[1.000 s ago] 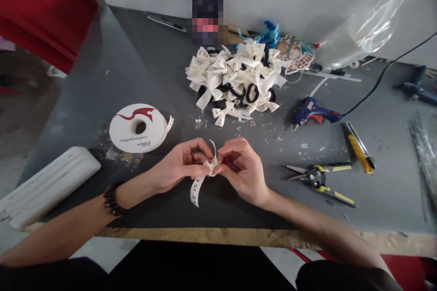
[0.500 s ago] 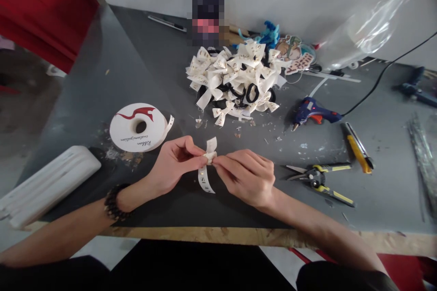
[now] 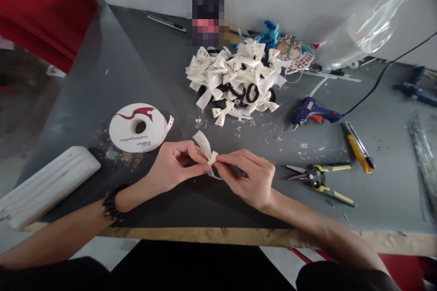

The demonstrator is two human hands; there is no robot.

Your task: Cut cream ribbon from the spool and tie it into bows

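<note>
My left hand (image 3: 174,166) and my right hand (image 3: 247,179) meet over the dark table (image 3: 112,77), both pinching a short piece of cream printed ribbon (image 3: 205,145) at its folded middle. One ribbon tail sticks up and to the left; the other curls under my right fingers. A heap of finished cream ribbon bows (image 3: 234,77) lies beyond my hands. The white ribbon spool (image 3: 138,127) sits left of my left hand with its loose end pointing right.
A blue glue gun (image 3: 314,111) with a black cord, a yellow utility knife (image 3: 358,148) and yellow-handled pliers (image 3: 321,179) lie to the right. A white oblong case (image 3: 44,184) rests at the near left. Clear plastic bag (image 3: 368,22) at the back right.
The ribbon has been turned in my fingers: the tail that hung down toward me now points up and left. My hands stayed in about the same place.
</note>
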